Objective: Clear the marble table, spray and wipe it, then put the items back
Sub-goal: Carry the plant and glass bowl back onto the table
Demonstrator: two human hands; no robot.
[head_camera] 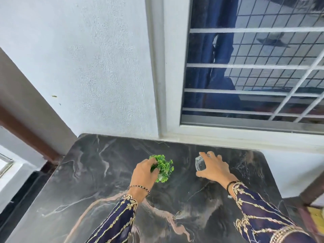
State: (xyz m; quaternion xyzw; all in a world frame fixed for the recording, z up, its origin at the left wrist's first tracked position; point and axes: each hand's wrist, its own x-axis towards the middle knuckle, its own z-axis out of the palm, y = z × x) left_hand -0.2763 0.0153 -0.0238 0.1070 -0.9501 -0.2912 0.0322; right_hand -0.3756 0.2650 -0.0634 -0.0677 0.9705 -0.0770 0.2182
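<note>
step in hand: we judged that the two items were either being lifted off or being set back. this one view did not tell us which, and no spray or cloth showed.
left hand: our left hand (143, 174) had its fingers curled into the small green plant (164, 166), clamped on the foliage from the near side.
right hand: our right hand (214, 170) lay over the clear glass (200, 164), fingers spread round its far rim and thumb on the near side, closed on it.
where the things stood: both were on the marble table (87, 181), toward its far middle. the plant was left of the glass and apart from it, below the barred window (245, 76).
plant grip: the base was hidden under leaves and hand. we thought a hold on the leaves alone was weak, so the fingers ought to reach lower, to whatever carries the plant.
glass grip: the wall looked smooth, and we could not tell whether it held anything. we reckoned it best kept upright, with thumb and fingers opposed on the sides rather than on the rim.
the move: we judged that both should travel straight up or straight down, kept apart so they did not knock.
risk: the marble looked hard, so a slipped glass could chip. a soft touch-down seemed wise.
</note>
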